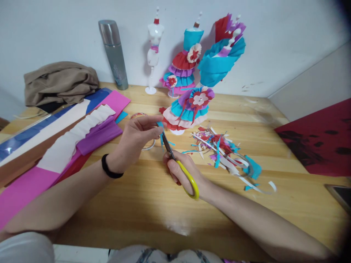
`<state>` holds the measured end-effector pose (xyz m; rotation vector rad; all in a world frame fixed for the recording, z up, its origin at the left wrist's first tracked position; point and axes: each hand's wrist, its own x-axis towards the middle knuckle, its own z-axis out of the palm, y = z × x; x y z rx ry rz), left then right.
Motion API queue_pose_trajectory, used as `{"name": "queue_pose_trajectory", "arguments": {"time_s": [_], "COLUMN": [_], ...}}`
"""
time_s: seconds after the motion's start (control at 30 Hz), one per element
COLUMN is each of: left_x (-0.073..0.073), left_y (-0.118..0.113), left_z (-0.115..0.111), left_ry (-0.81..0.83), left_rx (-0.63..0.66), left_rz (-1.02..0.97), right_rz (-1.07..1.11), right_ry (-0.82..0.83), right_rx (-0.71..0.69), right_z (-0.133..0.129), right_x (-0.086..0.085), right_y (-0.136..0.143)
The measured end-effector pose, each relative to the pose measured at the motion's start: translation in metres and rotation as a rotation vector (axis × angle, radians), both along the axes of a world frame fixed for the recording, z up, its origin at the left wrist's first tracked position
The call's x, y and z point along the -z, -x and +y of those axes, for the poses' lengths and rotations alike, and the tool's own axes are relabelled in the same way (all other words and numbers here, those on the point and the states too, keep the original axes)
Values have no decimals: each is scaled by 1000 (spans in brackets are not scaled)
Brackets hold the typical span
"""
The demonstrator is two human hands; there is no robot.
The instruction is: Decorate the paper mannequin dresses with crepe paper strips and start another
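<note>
My left hand (139, 133), with a black band at the wrist, pinches a small strip of blue crepe paper (161, 128) between thumb and fingertips. My right hand (182, 166) is closed around scissors (189, 180) with yellow handles. Their dark blades point up and away from me, meeting the blue strip just beside my left fingertips. Whether the blades are parted I cannot tell. Just beyond stands a small dress form in a ruffled paper skirt (189, 107) of purple, blue, pink and red, with a flower on it. A roll of tape (149, 146) lies partly hidden behind my left hand.
Paper scraps (216, 146) lie heaped to the right. Stacked coloured crepe sheets (33, 186) cover the left side. Along the wall stand a grey flask (113, 54), a bare white dress form (155, 40) and another dressed form (189, 54). Brown cloth (61, 82) sits back left.
</note>
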<state>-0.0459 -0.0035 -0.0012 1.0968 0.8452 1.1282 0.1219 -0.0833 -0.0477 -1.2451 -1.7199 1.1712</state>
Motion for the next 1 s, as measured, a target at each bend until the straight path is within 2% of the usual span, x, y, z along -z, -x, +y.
{"name": "queue_pose_trajectory", "arguments": {"time_s": [0.2, 0.37, 0.53, 0.8, 1.0], "left_x": [1, -3, -4, 3, 1], "left_y": [-1, -4, -6, -9, -7], "left_z": [1, -2, -5, -5, -5], "left_ry": [-36, -42, -65, 24, -18], "left_rx": [16, -21, -39, 18, 25], "left_rz": [32, 77, 87, 60, 90], "right_rz": [13, 7, 15, 30, 85], "right_ry": [-28, -40, -50, -38, 5], "right_rx": [-12, -4, -15, -15, -24], "right_z": [2, 2, 2, 3, 1], "right_x": [5, 9, 8, 6, 4], "right_y": [-2, -3, -3, -3, -3]}}
